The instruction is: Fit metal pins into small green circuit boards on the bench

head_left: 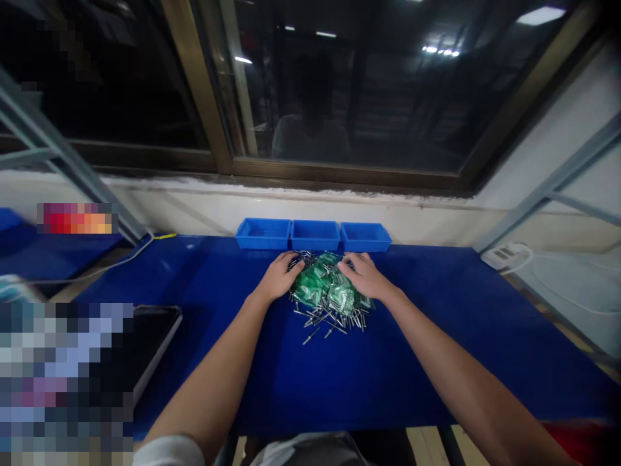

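A pile of metal blind rivets (334,318) lies on the blue tabletop, heaped together with several small green plastic packets (310,283). My left hand (281,277) rests at the left side of this heap, fingers curved and thumb apart, touching its edge. On the opposite side, my right hand (365,274) reaches in with its thumb over the packets and its fingers bent at the far edge. Neither hand visibly grips a piece. Some fingertips are hidden among the rivets and packets.
Three blue plastic bins, the left bin (264,234), middle bin (315,235) and right bin (365,237), stand in a row behind the pile, against the wall. A tablet-like device (154,343) lies at left, partly blurred out. A white power strip (505,255) sits at right.
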`<state>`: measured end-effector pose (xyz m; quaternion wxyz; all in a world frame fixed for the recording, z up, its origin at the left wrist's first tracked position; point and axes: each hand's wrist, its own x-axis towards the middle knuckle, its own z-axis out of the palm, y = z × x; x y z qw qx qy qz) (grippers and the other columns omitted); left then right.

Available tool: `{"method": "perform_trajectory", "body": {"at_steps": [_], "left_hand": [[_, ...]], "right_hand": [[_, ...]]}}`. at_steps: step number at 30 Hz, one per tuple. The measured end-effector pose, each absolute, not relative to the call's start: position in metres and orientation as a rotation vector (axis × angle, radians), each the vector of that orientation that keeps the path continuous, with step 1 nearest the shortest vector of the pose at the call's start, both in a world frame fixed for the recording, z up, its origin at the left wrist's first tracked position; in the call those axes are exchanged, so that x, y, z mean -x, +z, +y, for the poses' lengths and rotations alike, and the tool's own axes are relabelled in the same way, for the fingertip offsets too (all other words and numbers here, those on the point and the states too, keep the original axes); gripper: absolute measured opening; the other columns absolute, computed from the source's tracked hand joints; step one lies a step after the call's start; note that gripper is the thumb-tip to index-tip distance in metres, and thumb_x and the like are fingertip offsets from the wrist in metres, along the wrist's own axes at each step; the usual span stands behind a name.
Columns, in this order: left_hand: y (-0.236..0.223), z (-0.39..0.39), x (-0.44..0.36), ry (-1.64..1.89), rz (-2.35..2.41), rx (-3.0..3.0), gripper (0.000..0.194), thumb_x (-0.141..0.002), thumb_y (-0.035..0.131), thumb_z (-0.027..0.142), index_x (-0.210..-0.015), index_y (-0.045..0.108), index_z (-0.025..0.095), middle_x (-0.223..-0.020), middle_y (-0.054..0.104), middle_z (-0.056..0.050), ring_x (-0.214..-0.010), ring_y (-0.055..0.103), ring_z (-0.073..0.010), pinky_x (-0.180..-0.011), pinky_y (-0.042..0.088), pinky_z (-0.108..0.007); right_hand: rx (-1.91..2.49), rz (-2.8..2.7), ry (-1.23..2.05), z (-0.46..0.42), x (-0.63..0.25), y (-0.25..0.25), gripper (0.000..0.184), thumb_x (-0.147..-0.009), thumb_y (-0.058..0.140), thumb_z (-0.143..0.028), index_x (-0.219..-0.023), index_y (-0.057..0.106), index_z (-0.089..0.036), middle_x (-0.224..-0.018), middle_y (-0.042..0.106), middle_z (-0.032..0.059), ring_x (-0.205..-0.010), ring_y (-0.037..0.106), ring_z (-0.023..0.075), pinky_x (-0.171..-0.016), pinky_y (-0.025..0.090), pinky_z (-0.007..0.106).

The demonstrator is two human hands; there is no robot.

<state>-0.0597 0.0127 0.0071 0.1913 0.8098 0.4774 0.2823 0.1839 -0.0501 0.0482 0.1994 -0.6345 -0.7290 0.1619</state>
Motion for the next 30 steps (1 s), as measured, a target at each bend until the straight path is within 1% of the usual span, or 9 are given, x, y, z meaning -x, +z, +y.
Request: {"method": "perform_trajectory", "body": {"at_steps": [3,7,12,17,21,25,28,30], "left_hand": [[0.01,0.009,0.057,0.729,1.393,-2.305,0.055,-0.087,0.035,0.054,-0.122,0.052,0.016,-0.128,0.05,-0.008,-0.12,0.044,-0.0217,-0.105,0.031,-0.033],[0.008,0.006,0.053,0.625,1.428,-2.389,0.054,-0.086,0.037,0.054,-0.123,0.052,0.018,-0.13,0.049,-0.008,-0.122,0.042,-0.0219,-0.106,0.03,-0.034],[0.004,0.005,0.052,0.634,1.465,-2.395,0.057,-0.086,0.033,0.057,-0.124,0.051,0.017,-0.131,0.048,-0.008,-0.122,0.042,-0.021,-0.106,0.029,-0.033],[0.003,0.003,0.049,0.645,1.492,-2.404,0.06,-0.086,0.032,0.059,-0.124,0.051,0.016,-0.132,0.047,-0.009,-0.125,0.039,-0.0224,-0.107,0.026,-0.034],[0.001,0.004,0.048,0.621,1.489,-2.417,0.064,-0.085,0.031,0.061,-0.125,0.05,0.015,-0.133,0.047,-0.01,-0.125,0.039,-0.0227,-0.107,0.026,-0.034],[-0.002,0.006,0.048,0.563,1.48,-2.448,0.07,-0.084,0.028,0.065,-0.13,0.046,0.016,-0.138,0.042,-0.01,-0.13,0.032,-0.0246,-0.108,0.022,-0.036],[-0.002,0.005,0.047,0.518,1.453,-2.491,0.074,-0.083,0.026,0.067,-0.132,0.043,0.015,-0.141,0.037,-0.012,-0.132,0.029,-0.0256,-0.108,0.02,-0.036],[-0.001,0.004,0.046,0.482,1.453,-2.5,0.077,-0.082,0.026,0.069,-0.133,0.042,0.014,-0.142,0.035,-0.012,-0.132,0.028,-0.0264,-0.108,0.02,-0.036]], "right_hand": [[1.737,-1.961,0.444,-0.053,-0.206,0.04,0.048,-0.084,0.029,-0.061,-0.105,0.052,-0.025,-0.112,0.057,0.0054,-0.114,0.042,0.0241,-0.095,0.034,0.04],[1.771,-1.847,0.515,-0.051,-0.224,0.019,0.052,-0.082,0.029,-0.063,-0.11,0.052,-0.025,-0.11,0.058,0.008,-0.109,0.048,0.0249,-0.092,0.037,0.04],[1.8,-1.935,0.499,-0.053,-0.221,0.01,0.057,-0.08,0.035,-0.062,-0.12,0.049,-0.022,-0.122,0.053,0.0109,-0.12,0.039,0.0283,-0.098,0.029,0.044],[1.79,-2.02,0.463,-0.051,-0.22,0.008,0.064,-0.083,0.031,-0.061,-0.129,0.042,-0.018,-0.134,0.044,0.0128,-0.126,0.034,0.028,-0.103,0.023,0.043],[1.736,-2.038,0.495,-0.054,-0.221,0.008,0.07,-0.082,0.026,-0.065,-0.133,0.038,-0.018,-0.138,0.041,0.0122,-0.129,0.032,0.0266,-0.105,0.023,0.04],[1.756,-2.047,0.507,-0.059,-0.219,0.008,0.078,-0.078,0.031,-0.07,-0.137,0.033,-0.02,-0.143,0.033,0.0102,-0.132,0.027,0.0271,-0.107,0.022,0.041],[1.79,-2.062,0.511,-0.059,-0.217,0.008,0.086,-0.072,0.036,-0.075,-0.139,0.031,-0.021,-0.146,0.028,0.0094,-0.134,0.022,0.0275,-0.109,0.018,0.041],[1.826,-2.034,0.559,-0.057,-0.214,0.007,0.087,-0.071,0.034,-0.077,-0.139,0.031,-0.022,-0.146,0.026,0.0083,-0.135,0.019,0.0278,-0.109,0.015,0.042]]}}
